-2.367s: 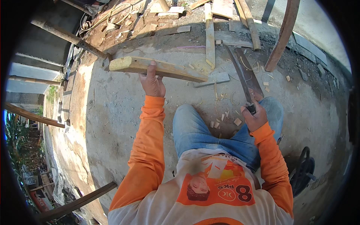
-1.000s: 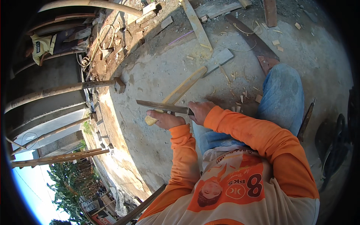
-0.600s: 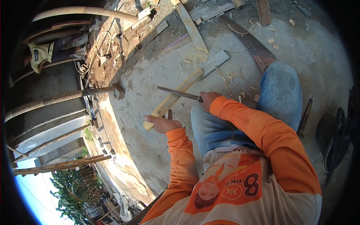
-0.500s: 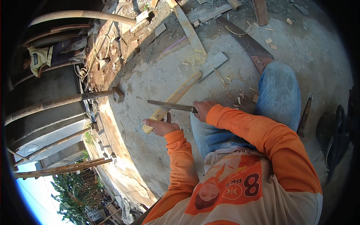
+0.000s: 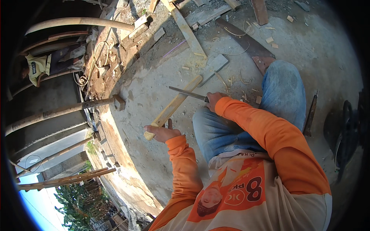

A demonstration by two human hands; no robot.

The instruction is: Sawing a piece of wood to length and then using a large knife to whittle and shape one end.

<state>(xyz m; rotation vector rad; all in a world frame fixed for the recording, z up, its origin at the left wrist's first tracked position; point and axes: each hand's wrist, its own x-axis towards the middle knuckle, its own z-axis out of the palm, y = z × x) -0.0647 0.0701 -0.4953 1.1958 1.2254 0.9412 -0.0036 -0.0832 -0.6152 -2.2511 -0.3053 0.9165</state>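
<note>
My left hand (image 5: 165, 133) is wrapped round the near, rounded end of a pale wooden strip (image 5: 172, 107), which slants away to the upper right. My right hand (image 5: 214, 101) grips the dark handle of a long, narrow knife (image 5: 188, 93). Its blade points left and crosses the strip's far half; whether the edge touches the wood I cannot tell. Just beyond the strip's far end lies a flat grey board (image 5: 218, 62) with a dark edge.
Wood shavings (image 5: 231, 80) and chips litter the concrete. Ahead lie a pale plank (image 5: 187, 30) and a dark brown board (image 5: 246, 38). A sheathed, pointed tool (image 5: 311, 115) and a dark coiled object (image 5: 345, 134) are on my right. To the left, a person (image 5: 40, 64) is among wooden poles (image 5: 61, 113).
The knife has moved right and up along the strip, from its middle toward its far end. My left hand keeps its hold on the near end. The whole view has shifted slightly.
</note>
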